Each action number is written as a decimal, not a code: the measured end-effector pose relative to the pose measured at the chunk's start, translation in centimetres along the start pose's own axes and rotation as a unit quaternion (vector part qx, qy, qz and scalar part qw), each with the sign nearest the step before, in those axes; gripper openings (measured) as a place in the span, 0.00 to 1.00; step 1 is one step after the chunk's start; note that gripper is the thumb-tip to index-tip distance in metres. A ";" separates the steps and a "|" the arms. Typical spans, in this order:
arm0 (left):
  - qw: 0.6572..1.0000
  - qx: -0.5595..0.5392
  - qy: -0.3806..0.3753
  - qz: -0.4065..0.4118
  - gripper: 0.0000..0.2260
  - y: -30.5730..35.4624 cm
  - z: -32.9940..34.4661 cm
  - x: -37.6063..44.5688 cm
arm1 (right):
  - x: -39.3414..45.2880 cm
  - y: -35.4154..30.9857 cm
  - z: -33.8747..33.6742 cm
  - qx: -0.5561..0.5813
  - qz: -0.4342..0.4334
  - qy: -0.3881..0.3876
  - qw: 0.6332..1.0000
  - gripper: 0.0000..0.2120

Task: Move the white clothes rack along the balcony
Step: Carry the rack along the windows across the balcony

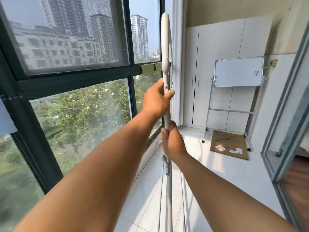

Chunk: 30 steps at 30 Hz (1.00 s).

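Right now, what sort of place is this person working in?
Most likely an enclosed apartment balcony, high up: dark-framed windows look out on tower blocks and treetops, the floor is white tile, and both hands grip a white clothes rack beside the glass.

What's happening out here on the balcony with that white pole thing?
A person is gripping the upright tube of a folded white clothes rack with both bare hands: the left hand higher up, the right hand just below it. The rack stands beside the window. Ahead, a whiteboard on a stand is at the balcony's far end.
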<state>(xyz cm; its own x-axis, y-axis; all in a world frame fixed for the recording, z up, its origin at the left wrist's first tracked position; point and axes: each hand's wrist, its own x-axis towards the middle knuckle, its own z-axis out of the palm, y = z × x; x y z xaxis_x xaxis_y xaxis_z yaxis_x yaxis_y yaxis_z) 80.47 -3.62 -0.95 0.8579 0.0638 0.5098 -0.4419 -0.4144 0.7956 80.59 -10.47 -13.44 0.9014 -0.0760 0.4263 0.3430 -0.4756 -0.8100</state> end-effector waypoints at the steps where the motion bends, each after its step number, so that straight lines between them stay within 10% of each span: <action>1: 1.000 -0.002 -0.003 0.002 0.11 -0.4 0.2 0.6 | 0.5 0.1 0.1 0.001 0.009 -0.001 1.000 0.14; 8: 0.999 -0.038 -0.034 0.001 0.13 -2.9 1.6 4.9 | 4.2 1.3 1.0 -0.042 0.043 0.012 0.998 0.01; 30: 0.996 -0.063 -0.066 0.009 0.14 -8.4 8.4 17.3 | 17.0 9.6 2.3 -0.011 0.084 -0.010 0.996 0.12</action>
<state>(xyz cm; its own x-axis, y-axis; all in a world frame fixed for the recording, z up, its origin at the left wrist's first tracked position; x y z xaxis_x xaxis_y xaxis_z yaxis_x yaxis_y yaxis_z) 101.23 -6.72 -1.55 0.8733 -0.0654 0.4828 -0.4790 -0.2965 0.8262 99.84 -14.36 -14.86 0.9510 -0.1388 0.2762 0.1802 -0.4771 -0.8602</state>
